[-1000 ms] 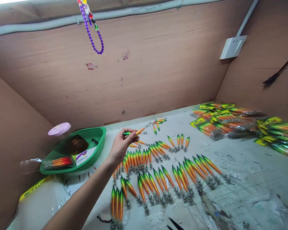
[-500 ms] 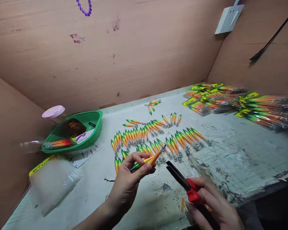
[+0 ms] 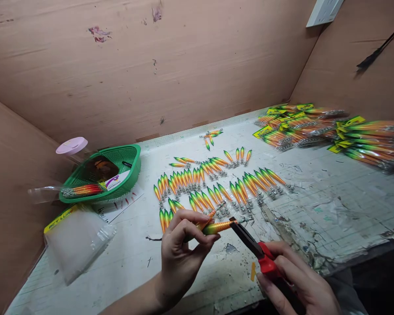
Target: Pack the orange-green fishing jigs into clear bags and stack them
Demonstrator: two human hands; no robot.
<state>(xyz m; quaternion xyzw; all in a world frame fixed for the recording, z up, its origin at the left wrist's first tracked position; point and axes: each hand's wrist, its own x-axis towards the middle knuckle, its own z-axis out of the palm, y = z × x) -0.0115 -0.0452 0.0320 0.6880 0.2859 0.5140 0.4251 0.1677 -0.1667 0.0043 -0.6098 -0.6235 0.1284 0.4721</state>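
Between the fingertips of my left hand (image 3: 187,249) is a green and orange fishing lure (image 3: 218,227), its hooked end pointing right. Part of a second orange lure shows behind those fingers. My right hand (image 3: 298,280) is closed round the red and black handles of a pair of pliers (image 3: 249,243). The plier tips meet the lure near its hooks; whether the jaws grip it I cannot tell. Behind my hands lie rows of similar lures (image 3: 184,180), with silver hooks on their near ends.
A green basket (image 3: 136,175) at left holds packed red lures and a dark item, with a pink-lidded container (image 3: 72,145) beside it. Clear plastic bags (image 3: 79,249) lie in front. Bagged lures (image 3: 371,146) are piled at right. Board walls (image 3: 190,65) enclose the table.
The lure in my left hand has turned from slanting upward to nearly level. The plier tips, apart from it before, now touch its hooked end. The view has tilted down slightly.
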